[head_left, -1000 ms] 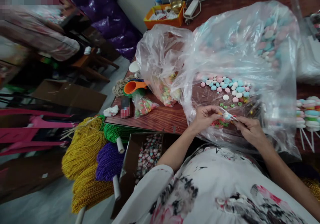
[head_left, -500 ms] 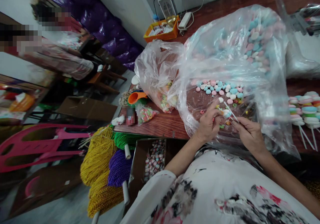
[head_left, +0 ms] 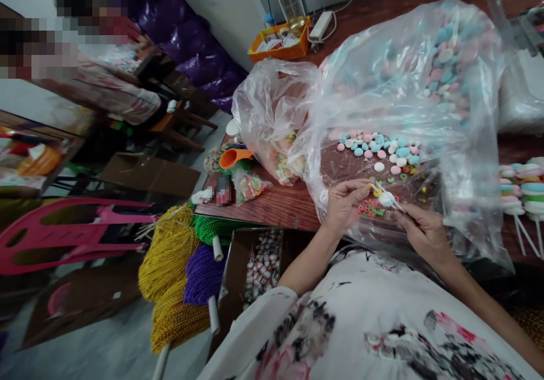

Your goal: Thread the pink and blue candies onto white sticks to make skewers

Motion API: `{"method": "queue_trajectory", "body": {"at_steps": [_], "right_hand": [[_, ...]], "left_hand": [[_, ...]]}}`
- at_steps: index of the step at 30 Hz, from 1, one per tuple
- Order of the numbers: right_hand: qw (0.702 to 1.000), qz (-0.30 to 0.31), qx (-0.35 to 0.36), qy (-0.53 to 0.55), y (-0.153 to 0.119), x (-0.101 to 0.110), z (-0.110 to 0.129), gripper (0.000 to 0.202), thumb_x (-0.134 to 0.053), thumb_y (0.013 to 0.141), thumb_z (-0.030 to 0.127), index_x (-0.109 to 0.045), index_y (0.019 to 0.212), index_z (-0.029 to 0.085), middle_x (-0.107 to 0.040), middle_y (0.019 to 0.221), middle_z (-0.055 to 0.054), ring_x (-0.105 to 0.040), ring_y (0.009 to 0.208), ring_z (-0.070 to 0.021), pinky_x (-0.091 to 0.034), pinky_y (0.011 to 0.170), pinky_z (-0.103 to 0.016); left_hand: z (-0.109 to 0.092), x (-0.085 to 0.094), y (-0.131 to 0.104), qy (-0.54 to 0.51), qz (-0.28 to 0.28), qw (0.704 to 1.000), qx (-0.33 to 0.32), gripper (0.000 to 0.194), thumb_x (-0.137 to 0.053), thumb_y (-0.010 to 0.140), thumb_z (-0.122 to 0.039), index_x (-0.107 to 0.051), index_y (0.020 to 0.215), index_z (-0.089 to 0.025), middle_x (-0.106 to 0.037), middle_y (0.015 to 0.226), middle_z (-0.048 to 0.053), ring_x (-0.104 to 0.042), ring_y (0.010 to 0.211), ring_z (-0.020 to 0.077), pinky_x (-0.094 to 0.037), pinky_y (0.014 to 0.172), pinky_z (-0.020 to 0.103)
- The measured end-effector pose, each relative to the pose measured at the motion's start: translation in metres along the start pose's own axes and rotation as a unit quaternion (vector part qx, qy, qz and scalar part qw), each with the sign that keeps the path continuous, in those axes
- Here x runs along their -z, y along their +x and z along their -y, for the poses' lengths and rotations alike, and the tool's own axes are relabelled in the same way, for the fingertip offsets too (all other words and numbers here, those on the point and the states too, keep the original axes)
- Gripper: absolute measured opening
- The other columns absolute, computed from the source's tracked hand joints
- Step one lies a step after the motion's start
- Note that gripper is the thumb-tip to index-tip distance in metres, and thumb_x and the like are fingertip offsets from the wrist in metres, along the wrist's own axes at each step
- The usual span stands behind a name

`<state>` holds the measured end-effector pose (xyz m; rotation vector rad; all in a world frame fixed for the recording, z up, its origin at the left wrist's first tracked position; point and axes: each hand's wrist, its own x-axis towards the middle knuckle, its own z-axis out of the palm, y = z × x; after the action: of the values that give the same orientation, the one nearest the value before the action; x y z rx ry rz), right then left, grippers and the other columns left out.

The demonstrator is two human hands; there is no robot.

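Observation:
My right hand (head_left: 423, 227) is closed in a pinch on thin white sticks (head_left: 396, 203), which point up and to the left. A white and pale-blue round piece (head_left: 386, 199) and a small yellow ring (head_left: 377, 191) sit on or against the sticks. My left hand (head_left: 345, 201) has thumb and forefinger pressed together at the far end of the sticks; a speck of orange shows at its fingertips, too small to name. Beneath lie red and green small rings (head_left: 369, 208) on clear plastic. Beyond them are pink, white and blue round pieces (head_left: 382, 146).
A big clear plastic bag (head_left: 408, 80) of round pieces covers much of the table. Stick-mounted stacks (head_left: 531, 193) lie at right. An orange scoop (head_left: 234, 157) and orange tray (head_left: 280, 43) are left. Below stand cord bundles (head_left: 168, 255) and a box (head_left: 233, 278). Other people sit far left.
My left hand has shifted left and slightly down, uncovering the red and green rings. The sticks and the pieces by them have tilted lower. The whole view has shifted slightly.

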<state>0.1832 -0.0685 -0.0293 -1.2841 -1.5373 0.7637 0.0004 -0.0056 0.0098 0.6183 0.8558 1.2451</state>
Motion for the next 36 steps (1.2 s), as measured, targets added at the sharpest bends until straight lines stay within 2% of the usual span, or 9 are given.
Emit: {"method": "queue_trajectory", "body": {"at_steps": [5, 10, 15, 20, 24, 27, 30, 34, 36], "right_hand": [[0.999, -0.026, 0.030, -0.032, -0.003, 0.002, 0.000, 0.015, -0.063, 0.090, 0.022, -0.078, 0.096, 0.021, -0.068, 0.063, 0.002, -0.059, 0.049, -0.0113, -0.048, 0.054, -0.022], [0.998, -0.007, 0.022, -0.066, -0.004, 0.005, 0.002, 0.017, -0.062, 0.090, 0.023, -0.078, 0.095, 0.021, -0.072, 0.067, 0.000, -0.061, 0.052, -0.0130, -0.049, 0.056, -0.024], [0.999, -0.014, -0.017, -0.049, -0.006, 0.004, -0.002, 0.018, -0.063, 0.090, 0.027, -0.078, 0.097, 0.021, -0.071, 0.068, 0.000, -0.061, 0.055, -0.0143, -0.048, 0.056, -0.026], [0.999, -0.011, -0.040, 0.016, -0.010, 0.001, -0.004, 0.014, -0.063, 0.093, 0.025, -0.077, 0.095, 0.021, -0.060, 0.061, 0.004, -0.054, 0.053, -0.0109, -0.043, 0.054, -0.023], [0.998, 0.005, -0.044, 0.043, -0.011, -0.004, -0.002, 0.015, -0.062, 0.094, 0.025, -0.074, 0.085, 0.020, -0.058, 0.061, 0.004, -0.053, 0.054, -0.0100, -0.042, 0.054, -0.023], [0.997, 0.010, -0.052, 0.059, -0.012, -0.008, -0.002, 0.019, -0.062, 0.095, 0.028, -0.072, 0.082, 0.020, -0.057, 0.060, 0.004, -0.052, 0.054, -0.0104, -0.042, 0.055, -0.023], [0.997, 0.006, -0.058, 0.052, -0.013, -0.011, -0.002, 0.020, -0.061, 0.094, 0.031, -0.072, 0.082, 0.020, -0.057, 0.058, 0.003, -0.051, 0.051, -0.0108, -0.042, 0.053, -0.024], [0.999, -0.006, -0.045, 0.028, -0.010, -0.012, 0.000, 0.019, -0.061, 0.093, 0.030, -0.073, 0.081, 0.020, -0.058, 0.057, 0.003, -0.051, 0.050, -0.0106, -0.042, 0.052, -0.023], [0.999, -0.001, -0.044, 0.024, -0.008, -0.012, 0.000, 0.021, -0.059, 0.094, 0.029, -0.072, 0.080, 0.020, -0.059, 0.057, 0.003, -0.052, 0.051, -0.0108, -0.043, 0.053, -0.023]], "left_hand": [[0.000, 0.002, 0.002, -0.012, -0.007, 1.000, -0.011, 0.030, -0.098, 0.053, -0.029, -0.073, 0.065, -0.017, -0.076, 0.085, 0.001, -0.072, 0.078, 0.0137, -0.057, 0.075, 0.027], [0.001, 0.003, 0.005, -0.009, 0.008, 1.000, -0.009, 0.033, -0.098, 0.050, -0.025, -0.070, 0.066, -0.017, -0.075, 0.086, -0.001, -0.075, 0.084, 0.0173, -0.058, 0.079, 0.030], [0.006, 0.009, 0.008, 0.020, 0.024, 0.999, 0.027, 0.046, -0.097, 0.053, -0.028, -0.072, 0.091, -0.020, -0.074, 0.083, -0.002, -0.074, 0.084, 0.0176, -0.059, 0.084, 0.034], [0.007, 0.012, 0.008, 0.006, 0.034, 0.998, 0.050, 0.054, -0.094, 0.057, -0.027, -0.072, 0.106, -0.023, -0.072, 0.086, -0.003, -0.075, 0.088, 0.0166, -0.058, 0.088, 0.032], [0.007, 0.009, 0.006, 0.000, 0.030, 0.998, 0.057, 0.046, -0.097, 0.052, -0.028, -0.076, 0.093, -0.021, -0.073, 0.083, -0.002, -0.073, 0.084, 0.0161, -0.058, 0.082, 0.030], [0.005, 0.006, 0.004, 0.006, 0.058, 0.997, 0.058, 0.037, -0.097, 0.052, -0.030, -0.077, 0.081, -0.019, -0.073, 0.082, -0.001, -0.071, 0.081, 0.0150, -0.057, 0.077, 0.028], [0.004, 0.004, 0.002, 0.025, 0.087, 0.994, 0.068, 0.032, -0.097, 0.054, -0.031, -0.078, 0.077, -0.019, -0.074, 0.087, 0.000, -0.069, 0.082, 0.0137, -0.056, 0.076, 0.026], [0.007, 0.005, -0.001, 0.025, 0.110, 0.990, 0.083, 0.033, -0.095, 0.059, -0.041, -0.079, 0.079, -0.019, -0.076, 0.103, 0.006, -0.072, 0.097, 0.0214, -0.058, 0.083, 0.031], [0.011, 0.005, -0.001, 0.014, 0.106, 0.990, 0.092, 0.037, -0.091, 0.064, -0.047, -0.080, 0.084, -0.017, -0.078, 0.104, 0.009, -0.073, 0.100, 0.0248, -0.058, 0.086, 0.035]]}}
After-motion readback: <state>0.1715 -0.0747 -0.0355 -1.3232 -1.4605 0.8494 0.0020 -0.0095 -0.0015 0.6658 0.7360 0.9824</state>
